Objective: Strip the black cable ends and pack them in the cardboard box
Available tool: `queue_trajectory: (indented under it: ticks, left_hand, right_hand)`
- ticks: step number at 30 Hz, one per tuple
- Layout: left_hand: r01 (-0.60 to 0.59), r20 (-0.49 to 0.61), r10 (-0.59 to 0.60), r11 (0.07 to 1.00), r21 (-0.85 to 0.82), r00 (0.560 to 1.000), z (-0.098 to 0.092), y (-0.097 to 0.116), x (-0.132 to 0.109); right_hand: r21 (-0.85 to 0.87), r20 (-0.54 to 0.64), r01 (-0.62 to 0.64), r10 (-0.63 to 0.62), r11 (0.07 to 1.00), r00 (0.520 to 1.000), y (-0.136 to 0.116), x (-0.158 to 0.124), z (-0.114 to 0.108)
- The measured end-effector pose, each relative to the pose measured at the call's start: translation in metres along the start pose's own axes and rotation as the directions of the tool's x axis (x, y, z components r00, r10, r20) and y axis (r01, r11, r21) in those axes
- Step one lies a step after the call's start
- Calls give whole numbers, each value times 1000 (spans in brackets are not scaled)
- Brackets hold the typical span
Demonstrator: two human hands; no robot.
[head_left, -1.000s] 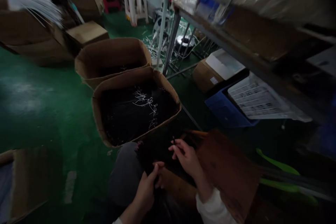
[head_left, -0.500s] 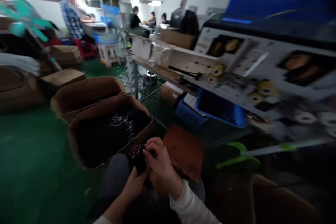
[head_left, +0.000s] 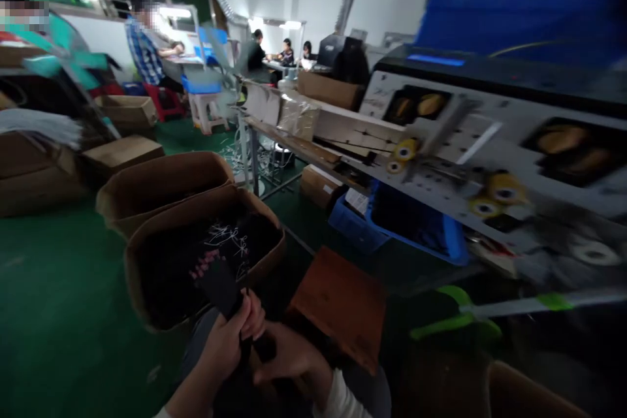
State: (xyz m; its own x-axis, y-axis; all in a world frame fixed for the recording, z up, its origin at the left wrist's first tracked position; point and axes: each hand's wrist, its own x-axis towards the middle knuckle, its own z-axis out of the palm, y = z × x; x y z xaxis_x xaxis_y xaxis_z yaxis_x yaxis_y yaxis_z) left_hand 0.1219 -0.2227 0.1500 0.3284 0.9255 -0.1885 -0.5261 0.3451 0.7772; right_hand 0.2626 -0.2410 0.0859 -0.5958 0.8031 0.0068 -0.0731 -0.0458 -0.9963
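Black wire bundle slants up-left from left hand, fingers clamped round it; right hand just below-right at lower end, fingers curled, grip cannot be told.

You're on a factory floor, a workshop for wire or cord. A long machine with yellow rollers runs along your right, above blue crates. Open cartons stand on the green floor; one holds dark strands like the bundle you hold. Farther back, people work at lit benches.
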Motion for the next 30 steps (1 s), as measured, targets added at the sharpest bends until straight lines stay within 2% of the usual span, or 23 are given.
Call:
queue_trajectory:
  ticks: [2, 5, 8, 10, 13, 15, 16, 17, 18, 19, 21, 22, 23, 26, 30]
  left_hand:
    - [-5, -48, 4, 999, -33, 999, -6, 25, 13]
    - [-88, -131, 78, 994, -66, 988, -26, 79, 23]
    - [-204, -198, 181, 974, -101, 963, -51, 145, 18]
    - [-240, -230, 212, 965, -101, 950, -66, 191, 11]
    - [-215, -239, 187, 972, -97, 953, -90, 258, 4]
    - [-163, -222, 136, 980, -111, 966, -110, 293, 5]
    - [-131, -206, 105, 985, -113, 973, -121, 306, 7]
    - [-94, -185, 72, 989, -111, 980, -133, 316, 8]
    - [-55, -165, 38, 993, -105, 986, -145, 322, 10]
    - [-16, -152, 1, 995, -97, 988, -157, 325, 12]
    - [69, -173, -80, 995, -69, 982, -178, 324, 14]
    - [119, -203, -126, 992, -48, 971, -187, 322, 15]
    - [170, -237, -170, 985, -21, 957, -194, 319, 16]
    - [331, -325, -289, 940, 82, 901, -211, 309, 19]
    - [523, -315, -451, 829, 200, 835, -236, 293, 14]
  right_hand:
    - [26, 90, -128, 125, 991, 988, 10, 21, 10]
    - [56, 234, -298, 277, 953, 932, 12, 61, 21]
    - [3, 336, -374, 351, 927, 874, 1, 105, 34]
    - [0, 359, -388, 362, 922, 860, -12, 132, 48]
    - [32, 291, -330, 307, 943, 906, -33, 163, 67]
    - [57, 147, -276, 265, 959, 953, -41, 180, 74]
    - [73, 48, -274, 271, 959, 961, -40, 187, 75]
    - [88, -60, -303, 309, 949, 949, -37, 192, 74]
    - [98, -171, -367, 379, 925, 910, -32, 197, 72]
    - [103, -277, -451, 461, 887, 843, -24, 200, 69]
    - [102, -434, -616, 592, 781, 679, -6, 202, 63]
    - [97, -479, -674, 628, 732, 613, 1, 201, 60]
    - [89, -504, -714, 650, 694, 569, 8, 199, 58]
    - [62, -525, -777, 683, 626, 508, 18, 190, 53]
    - [13, -554, -835, 699, 550, 452, 21, 175, 49]
